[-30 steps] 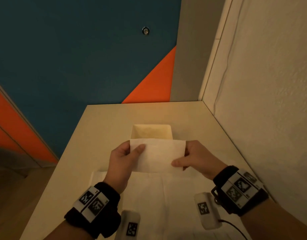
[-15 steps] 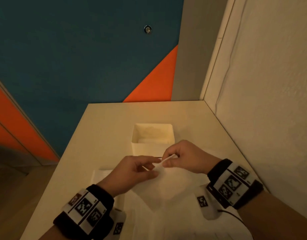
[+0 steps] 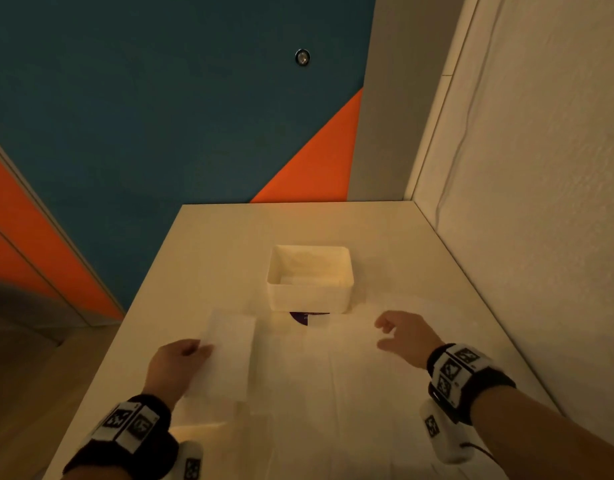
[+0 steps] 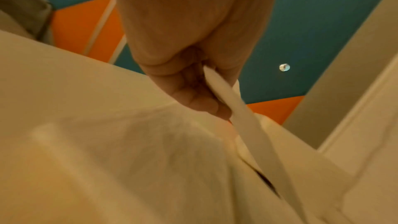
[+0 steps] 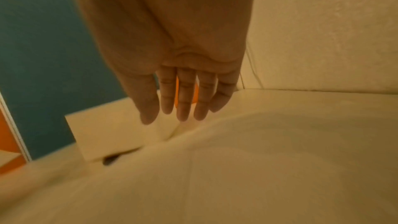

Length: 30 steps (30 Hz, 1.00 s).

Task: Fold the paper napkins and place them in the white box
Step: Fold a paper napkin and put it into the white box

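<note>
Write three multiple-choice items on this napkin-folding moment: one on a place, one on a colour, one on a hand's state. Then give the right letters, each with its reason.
1. Where is the white box?
A. On the table beyond both hands
B. In the left hand
C. On the floor

2. What colour is the triangle on the far wall?
A. Green
B. Orange
C. Purple

3. How is the right hand?
A. Pinching a napkin
B. Closed in a fist
C. Open, holding nothing

Key:
1. A: the box stands on the table, farther off than both hands.
2. B: an orange wedge sits beside the teal wall.
3. C: the right wrist view shows straight fingers with nothing between them; only the left hand pinches the folded napkin.
</note>
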Each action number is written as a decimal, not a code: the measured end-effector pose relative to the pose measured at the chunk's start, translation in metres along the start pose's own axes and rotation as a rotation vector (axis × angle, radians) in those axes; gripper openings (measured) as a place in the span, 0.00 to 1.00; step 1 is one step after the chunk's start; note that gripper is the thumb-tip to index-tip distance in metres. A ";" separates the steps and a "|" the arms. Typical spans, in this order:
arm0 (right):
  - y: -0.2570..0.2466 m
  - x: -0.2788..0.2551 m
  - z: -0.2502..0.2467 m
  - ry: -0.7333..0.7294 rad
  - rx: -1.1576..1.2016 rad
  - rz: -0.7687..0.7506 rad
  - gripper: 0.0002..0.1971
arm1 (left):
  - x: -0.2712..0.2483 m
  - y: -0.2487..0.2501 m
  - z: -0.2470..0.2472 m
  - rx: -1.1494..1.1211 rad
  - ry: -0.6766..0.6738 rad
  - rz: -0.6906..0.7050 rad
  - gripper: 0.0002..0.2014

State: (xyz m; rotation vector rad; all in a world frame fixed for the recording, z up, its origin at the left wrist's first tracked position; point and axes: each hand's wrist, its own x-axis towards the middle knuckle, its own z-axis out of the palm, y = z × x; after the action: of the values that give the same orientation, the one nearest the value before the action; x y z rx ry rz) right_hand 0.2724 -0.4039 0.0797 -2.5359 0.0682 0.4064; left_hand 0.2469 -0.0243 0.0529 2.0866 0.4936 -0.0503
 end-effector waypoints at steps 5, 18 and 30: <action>0.019 0.002 0.016 -0.137 -0.326 0.086 0.43 | 0.008 -0.036 -0.005 0.172 -0.037 -0.101 0.05; 0.014 0.021 0.008 -0.257 -0.487 0.115 0.63 | 0.009 -0.041 -0.005 0.355 -0.061 -0.062 0.09; 0.000 0.026 -0.004 0.051 -0.459 0.037 0.04 | 0.011 -0.034 -0.005 0.449 -0.076 -0.024 0.07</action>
State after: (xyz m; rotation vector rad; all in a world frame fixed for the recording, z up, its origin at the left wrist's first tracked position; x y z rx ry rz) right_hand 0.2980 -0.4048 0.0756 -3.0020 0.0453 0.4084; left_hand 0.2435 -0.0014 0.0258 2.5051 0.4941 -0.2757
